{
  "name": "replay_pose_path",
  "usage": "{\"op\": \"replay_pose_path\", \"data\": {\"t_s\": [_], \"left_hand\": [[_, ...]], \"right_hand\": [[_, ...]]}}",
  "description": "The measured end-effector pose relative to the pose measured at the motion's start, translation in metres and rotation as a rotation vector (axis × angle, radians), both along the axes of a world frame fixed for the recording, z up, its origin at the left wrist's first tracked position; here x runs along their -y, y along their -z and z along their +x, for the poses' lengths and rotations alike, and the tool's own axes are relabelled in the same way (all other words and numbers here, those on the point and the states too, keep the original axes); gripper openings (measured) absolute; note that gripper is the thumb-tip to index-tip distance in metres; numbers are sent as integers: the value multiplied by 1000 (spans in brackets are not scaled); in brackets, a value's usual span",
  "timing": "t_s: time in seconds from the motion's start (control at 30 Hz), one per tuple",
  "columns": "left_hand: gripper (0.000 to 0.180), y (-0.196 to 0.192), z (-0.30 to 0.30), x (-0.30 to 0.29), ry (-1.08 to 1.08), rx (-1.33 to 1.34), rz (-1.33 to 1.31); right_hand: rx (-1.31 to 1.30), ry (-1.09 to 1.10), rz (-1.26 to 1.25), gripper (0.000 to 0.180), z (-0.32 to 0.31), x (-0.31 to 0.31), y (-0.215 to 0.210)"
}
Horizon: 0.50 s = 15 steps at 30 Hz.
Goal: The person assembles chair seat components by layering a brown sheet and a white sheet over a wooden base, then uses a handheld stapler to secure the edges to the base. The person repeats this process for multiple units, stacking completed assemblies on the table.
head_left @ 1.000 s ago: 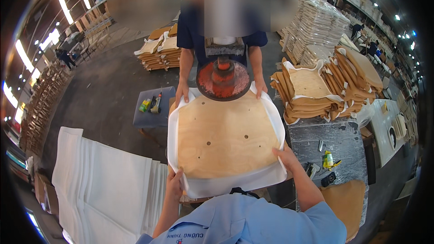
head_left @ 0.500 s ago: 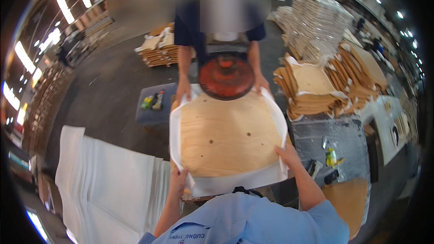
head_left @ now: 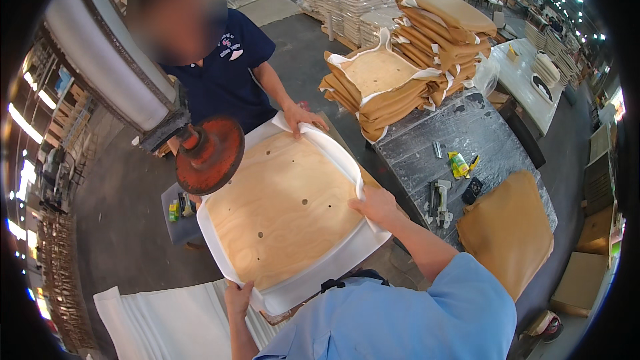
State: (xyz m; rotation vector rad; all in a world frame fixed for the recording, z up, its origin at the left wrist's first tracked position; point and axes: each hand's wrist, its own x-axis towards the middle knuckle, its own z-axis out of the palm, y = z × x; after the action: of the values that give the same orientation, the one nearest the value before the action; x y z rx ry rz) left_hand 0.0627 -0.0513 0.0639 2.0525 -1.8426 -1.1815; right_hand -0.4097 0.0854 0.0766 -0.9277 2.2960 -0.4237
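A pale plywood seat board with several small holes lies in front of me. White padding folds up around its edges. At the near left corner my left hand is closed on the padding's edge. My right hand grips the padding at the board's right side, thumb over the rim. Across from me a co-worker's hand holds the far edge; the co-worker's other hand is mostly hidden. A round red press pad hangs over the board's far left part and hides some of it.
White sheets are stacked at the lower left. To the right, a grey table bears a staple gun, a yellow-green packet and brown covers. Padded boards with brown covers are piled behind. A press column rises at the left.
My view has swung to the right, so the board and press appear turned and further left. Both my hands keep their hold on the padding; the co-worker leans at the left.
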Motion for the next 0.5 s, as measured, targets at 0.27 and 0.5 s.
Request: {"op": "replay_pose_path", "data": {"t_s": [0.27, 0.5], "left_hand": [[50, 2, 4, 2, 171, 231, -230], [47, 19, 6, -14, -160, -250, -45]], "right_hand": [[-248, 18, -31, 84, -11, -6, 13], [-228, -64, -156, 76, 1, -14, 24]]}}
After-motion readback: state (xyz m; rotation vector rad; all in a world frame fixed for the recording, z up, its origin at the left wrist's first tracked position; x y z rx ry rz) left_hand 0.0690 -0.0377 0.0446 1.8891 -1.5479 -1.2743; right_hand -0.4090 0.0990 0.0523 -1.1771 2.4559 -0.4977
